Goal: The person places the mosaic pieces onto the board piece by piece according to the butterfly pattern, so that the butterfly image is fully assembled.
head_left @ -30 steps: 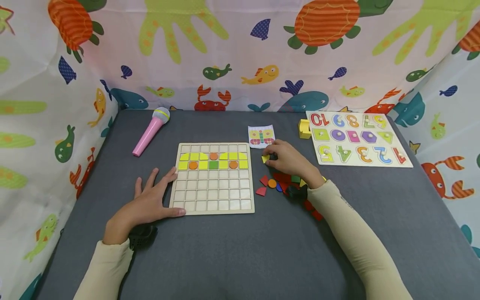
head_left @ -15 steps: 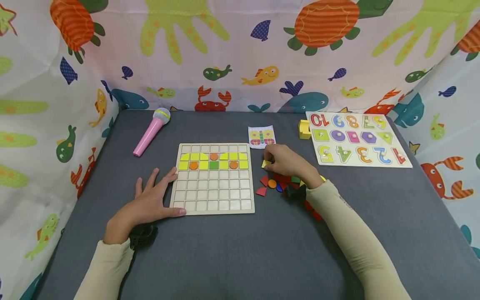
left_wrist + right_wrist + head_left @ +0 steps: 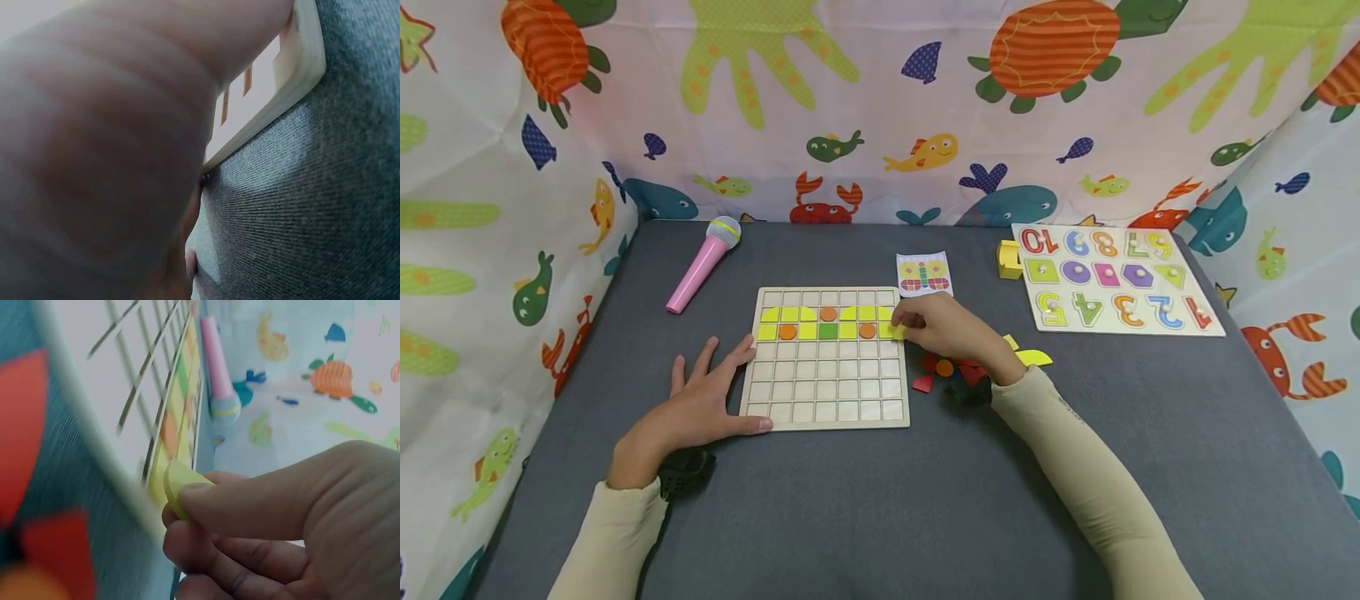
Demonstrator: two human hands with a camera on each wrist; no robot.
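A pale wooden grid board point(image 3: 825, 412) lies on the table in the head view. Yellow, orange and green pieces point(image 3: 827, 331) fill much of two rows near its far side. My left hand point(image 3: 688, 412) rests spread along the board's left edge, thumb at the near corner. In the left wrist view that hand hides most of the board point(image 3: 250, 119). My right hand point(image 3: 955, 327) is over the board's right edge and pinches a yellow piece point(image 3: 181, 481) with a curved side between thumb and fingers. Below that hand lie loose red, orange and yellow pieces point(image 3: 922, 383), partly hidden by it.
A small card with a coloured butterfly pattern point(image 3: 923, 273) lies beyond the board. At the far right are a number puzzle board point(image 3: 1120, 287) and a yellow block point(image 3: 1009, 259). A pink toy microphone point(image 3: 700, 271) lies at the far left. Printed curtains enclose the table.
My right hand has picked up the yellow piece from beside the board and carried it left to the board's right edge. My left hand has stayed in place.
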